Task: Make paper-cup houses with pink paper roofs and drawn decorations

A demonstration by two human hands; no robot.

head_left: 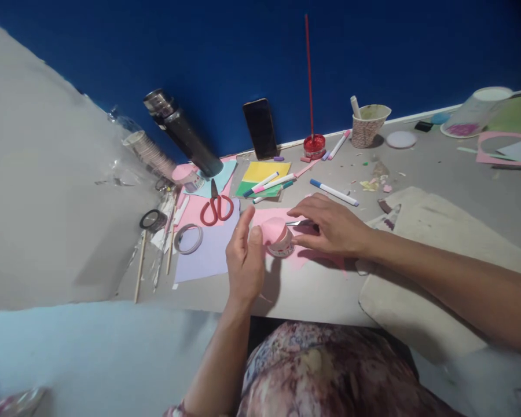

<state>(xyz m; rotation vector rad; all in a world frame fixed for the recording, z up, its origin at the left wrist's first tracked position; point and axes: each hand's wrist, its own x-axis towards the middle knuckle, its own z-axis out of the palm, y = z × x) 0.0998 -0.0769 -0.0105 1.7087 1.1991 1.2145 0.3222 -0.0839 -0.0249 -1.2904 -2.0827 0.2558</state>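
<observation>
A small printed paper cup piece [281,248] stands on pink paper [301,260], topped by a curved pink paper piece [274,229]. At its left side is my left hand [245,255], fingers stretched upward and thumb apart; the thumb tip meets the pink piece's edge, though I cannot tell if it presses. My right hand [330,226] hovers just right of the cup, its fingers arched and thumb apart. Beneath that hand, a narrow metal blade-like tool [298,223] with a dark end shows partly; the rest is hidden.
Red-handled scissors [217,208] and a tape roll [188,239] lie left on lilac paper [206,260]. Behind are markers [334,192], a leaning phone [260,128], a black flask [186,136] and a red pot [314,147] with a tall stick. A cloth [434,231] lies right.
</observation>
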